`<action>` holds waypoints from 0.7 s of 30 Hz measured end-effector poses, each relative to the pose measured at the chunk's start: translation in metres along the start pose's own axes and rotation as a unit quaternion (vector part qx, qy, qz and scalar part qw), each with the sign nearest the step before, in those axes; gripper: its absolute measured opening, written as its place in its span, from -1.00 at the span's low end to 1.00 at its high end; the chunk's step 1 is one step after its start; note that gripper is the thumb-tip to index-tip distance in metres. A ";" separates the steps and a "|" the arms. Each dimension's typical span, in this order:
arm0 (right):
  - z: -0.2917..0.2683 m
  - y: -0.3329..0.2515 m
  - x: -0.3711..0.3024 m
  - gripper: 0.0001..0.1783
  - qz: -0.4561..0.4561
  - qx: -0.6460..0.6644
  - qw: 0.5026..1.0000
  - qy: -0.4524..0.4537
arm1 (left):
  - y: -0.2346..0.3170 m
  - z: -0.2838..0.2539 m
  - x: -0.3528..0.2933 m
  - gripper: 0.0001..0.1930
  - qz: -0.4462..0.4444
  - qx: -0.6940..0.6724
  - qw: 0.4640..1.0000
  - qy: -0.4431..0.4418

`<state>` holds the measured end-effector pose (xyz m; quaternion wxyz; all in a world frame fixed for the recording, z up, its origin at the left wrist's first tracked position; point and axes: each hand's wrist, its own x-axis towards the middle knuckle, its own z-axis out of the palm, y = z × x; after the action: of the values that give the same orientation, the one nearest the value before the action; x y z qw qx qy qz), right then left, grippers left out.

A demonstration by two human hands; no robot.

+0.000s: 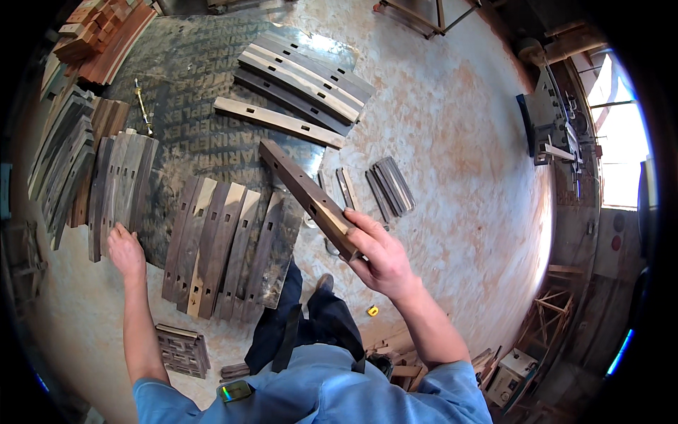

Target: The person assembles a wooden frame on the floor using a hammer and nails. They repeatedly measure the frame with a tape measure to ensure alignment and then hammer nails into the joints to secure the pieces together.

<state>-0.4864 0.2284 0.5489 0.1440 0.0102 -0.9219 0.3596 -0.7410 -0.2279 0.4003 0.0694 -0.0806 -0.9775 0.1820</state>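
Observation:
My right hand is closed round the lower end of a long dark wooden leg. The piece is raised and tilted, with a pale streak and rectangular mortises along it. At the left, my left hand has its fingers curled at the near end of a row of greyish wooden slats; the fingertips are partly hidden. Between my hands several mortised wooden pieces, dark and pale, lie side by side on a dark printed board. A far group of mortised pieces rests at the board's right corner.
Stacked dark slats and reddish timber line the far left. A clamp lies on the board. Short slats and a yellow tape measure are on the floor. A machine stands at the right wall.

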 end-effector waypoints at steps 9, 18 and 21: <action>0.008 -0.004 -0.004 -0.58 -0.007 -0.008 1.000 -0.011 | -0.005 0.003 -0.003 -0.44 0.012 0.011 1.000 0.007; 0.022 0.001 -0.006 -0.43 0.032 0.075 0.996 0.039 | -0.001 -0.002 -0.004 -0.53 -0.008 -0.044 0.998 0.044; 0.024 0.003 -0.005 -0.38 0.048 0.098 0.993 0.042 | -0.004 -0.003 0.000 -0.55 -0.026 -0.083 0.996 0.031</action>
<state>-0.4886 0.2138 0.5286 0.1632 -0.0348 -0.8749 0.4547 -0.7407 -0.2309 0.4044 0.0976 -0.0665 -0.9884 0.0960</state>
